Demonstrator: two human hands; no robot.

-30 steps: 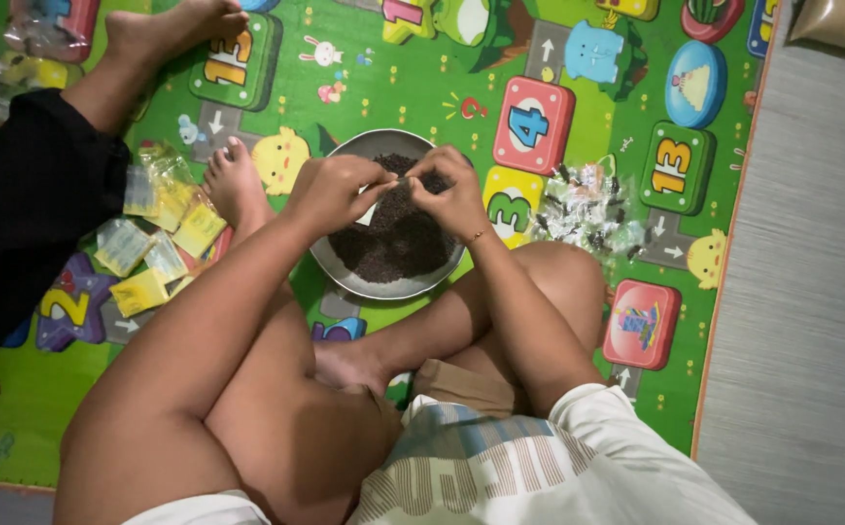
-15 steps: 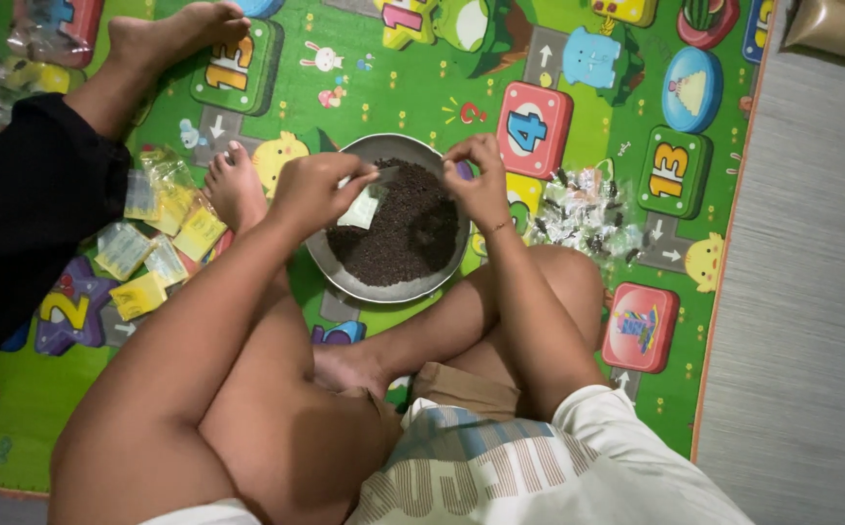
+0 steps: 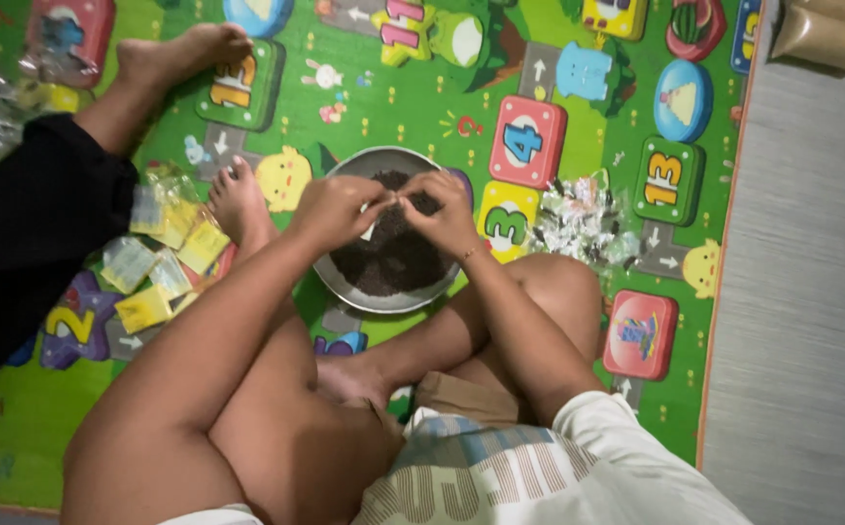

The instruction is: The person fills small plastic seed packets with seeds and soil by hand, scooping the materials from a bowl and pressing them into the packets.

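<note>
Small pale sachet (image 3: 372,230), pinched, half-hidden

Small yellow and clear sachets (image 3: 165,258) lie heaped on the mat at left. A pile of clear, torn wrappers (image 3: 583,222) lies right of the bowl (image 3: 344,282). A small white sachet (image 3: 372,229) sits between both hands.

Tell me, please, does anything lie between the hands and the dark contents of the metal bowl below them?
Nothing visible does: left hand and right hand pinch a small packet above the metal bowl.
</note>
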